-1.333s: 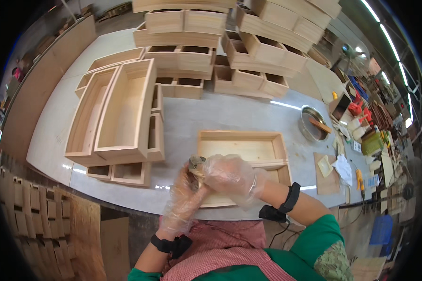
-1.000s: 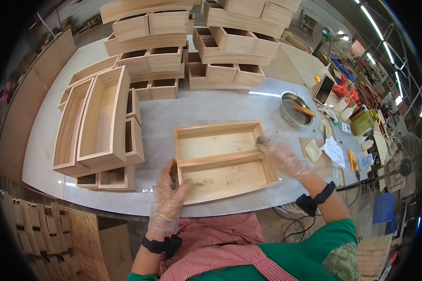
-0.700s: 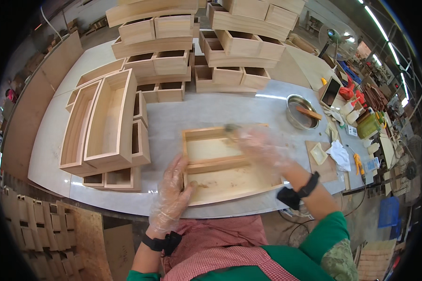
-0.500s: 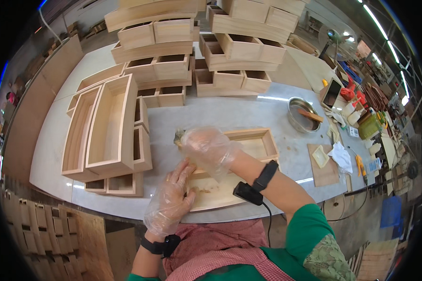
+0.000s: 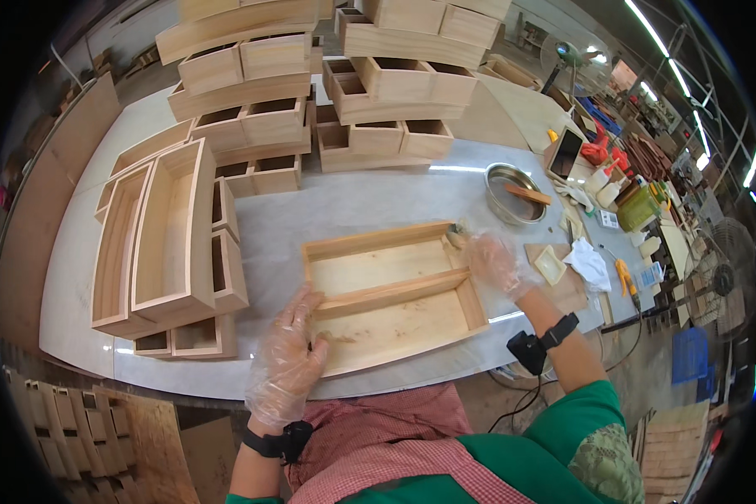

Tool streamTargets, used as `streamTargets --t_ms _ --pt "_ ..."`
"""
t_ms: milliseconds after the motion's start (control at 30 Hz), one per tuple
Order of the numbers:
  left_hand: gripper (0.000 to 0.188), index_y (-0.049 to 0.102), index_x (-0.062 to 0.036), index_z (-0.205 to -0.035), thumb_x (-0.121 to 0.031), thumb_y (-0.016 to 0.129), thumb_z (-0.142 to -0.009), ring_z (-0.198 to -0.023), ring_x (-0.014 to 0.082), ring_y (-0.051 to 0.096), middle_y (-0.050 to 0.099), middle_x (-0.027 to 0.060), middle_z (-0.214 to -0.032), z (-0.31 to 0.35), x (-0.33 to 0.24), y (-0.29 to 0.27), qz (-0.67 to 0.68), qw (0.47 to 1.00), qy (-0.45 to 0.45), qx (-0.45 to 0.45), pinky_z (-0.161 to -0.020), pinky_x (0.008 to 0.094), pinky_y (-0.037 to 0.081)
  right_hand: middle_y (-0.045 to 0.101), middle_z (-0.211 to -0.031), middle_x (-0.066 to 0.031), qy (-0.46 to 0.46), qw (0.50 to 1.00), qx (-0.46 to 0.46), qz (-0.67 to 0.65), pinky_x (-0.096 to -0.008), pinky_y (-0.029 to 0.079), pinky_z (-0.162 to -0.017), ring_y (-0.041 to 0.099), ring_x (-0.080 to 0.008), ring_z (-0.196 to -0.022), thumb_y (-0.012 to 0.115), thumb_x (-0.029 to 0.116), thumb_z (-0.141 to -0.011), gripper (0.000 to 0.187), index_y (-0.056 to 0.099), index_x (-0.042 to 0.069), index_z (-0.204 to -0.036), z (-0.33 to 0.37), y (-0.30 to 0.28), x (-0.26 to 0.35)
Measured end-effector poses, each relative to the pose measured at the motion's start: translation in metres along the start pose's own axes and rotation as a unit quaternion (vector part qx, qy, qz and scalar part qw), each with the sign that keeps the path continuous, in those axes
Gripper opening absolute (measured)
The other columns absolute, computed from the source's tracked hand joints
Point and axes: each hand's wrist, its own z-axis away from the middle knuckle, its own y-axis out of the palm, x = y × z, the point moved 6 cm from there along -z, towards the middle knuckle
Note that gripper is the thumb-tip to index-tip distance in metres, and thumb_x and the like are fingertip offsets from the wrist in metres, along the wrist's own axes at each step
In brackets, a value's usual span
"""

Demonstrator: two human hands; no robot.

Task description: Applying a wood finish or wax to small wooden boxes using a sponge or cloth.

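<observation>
A shallow wooden box [image 5: 386, 323] with two long compartments lies on the table near me, and brownish marks show on the floor of its nearer compartment. My left hand [image 5: 287, 357], in a clear plastic glove, grips the left end wall, fingers outside and thumb over the rim. At the right end is my gloved right hand [image 5: 500, 262], its fingers closed round a small greyish-green crumpled wad [image 5: 456, 233], perhaps cloth or sponge. The wad is by the far right corner of the box; most of it is hidden by the hand.
Similar wooden boxes [image 5: 176, 235] are stacked at left, with taller stacks [image 5: 395, 105] at the back. Rightward are a metal bowl [image 5: 512, 206] with a wooden-handled tool, a small white dish [image 5: 551, 264], a white cloth [image 5: 588, 265], bottles [image 5: 638, 206] and an orange-handled tool [image 5: 626, 277].
My right hand has swept from the box's far left corner to its right end with the wad, uncovering the box. My left hand stays on the left end. The view has shifted slightly.
</observation>
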Motion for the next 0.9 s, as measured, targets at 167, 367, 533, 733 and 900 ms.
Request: streamTargets --t_ms 167,367,533,733,900 --pt "0.051 0.052 -0.0089 -0.134 -0.01 0.059 -0.083 -0.123 0.0362 0.055 0.05 0.0135 -0.145 0.002 0.006 0.003 0.004 1.0 -0.014 -0.01 -0.103 0.0415 0.046 0.065 -0.09 -0.0135 0.123 0.981 0.128 -0.08 -0.0426 0.051 -0.067 0.063 -0.03 -0.079 0.053 0.019 -0.092 0.026 0.062 0.01 -0.114 0.037 -0.071 0.066" --pt "0.051 0.052 -0.009 -0.134 -0.007 0.059 -0.083 -0.124 0.037 0.054 0.049 0.0152 -0.146 0.003 0.003 0.001 0.021 1.0 0.016 -0.011 -0.104 0.0411 0.046 0.066 -0.106 -0.0092 0.027 0.993 0.111 0.029 -0.0378 0.055 -0.075 0.066 -0.0251 -0.09 0.05 0.015 -0.092 0.043 0.054 0.015 -0.135 0.074 -0.064 0.049" --pt "0.051 0.052 -0.0077 -0.134 -0.007 0.058 -0.083 -0.123 0.0372 0.055 0.049 0.0157 -0.145 0.002 0.0 0.002 0.002 1.0 0.021 -0.02 -0.104 0.0411 0.046 0.067 -0.093 -0.0064 -0.066 0.998 0.005 -0.009 -0.0355 0.054 -0.074 0.066 -0.0219 -0.087 0.05 0.017 -0.094 0.037 0.057 0.013 -0.129 0.049 -0.012 0.06" --pt "0.054 0.051 -0.0063 -0.137 -0.007 0.055 -0.083 -0.125 0.0379 0.054 0.048 0.0186 -0.146 0.005 0.004 0.004 0.053 0.998 0.034 -0.031 -0.105 0.0414 0.044 0.065 -0.088 -0.013 -0.027 0.905 0.116 -0.409 -0.0392 0.054 -0.069 0.065 -0.0294 -0.083 0.053 0.018 -0.092 0.015 0.062 0.008 -0.099 -0.02 -0.019 0.194" --pt "0.055 0.05 -0.0039 -0.137 -0.007 0.054 -0.083 -0.13 0.0382 0.049 0.045 0.0214 -0.147 0.006 0.005 0.001 0.054 0.998 0.039 -0.02 -0.11 0.0412 0.04 0.065 -0.086 -0.0153 -0.005 0.956 0.137 -0.259 -0.0417 0.056 -0.071 0.064 -0.0354 -0.078 0.053 0.019 -0.09 0.018 0.063 0.004 -0.092 -0.013 -0.053 0.167"
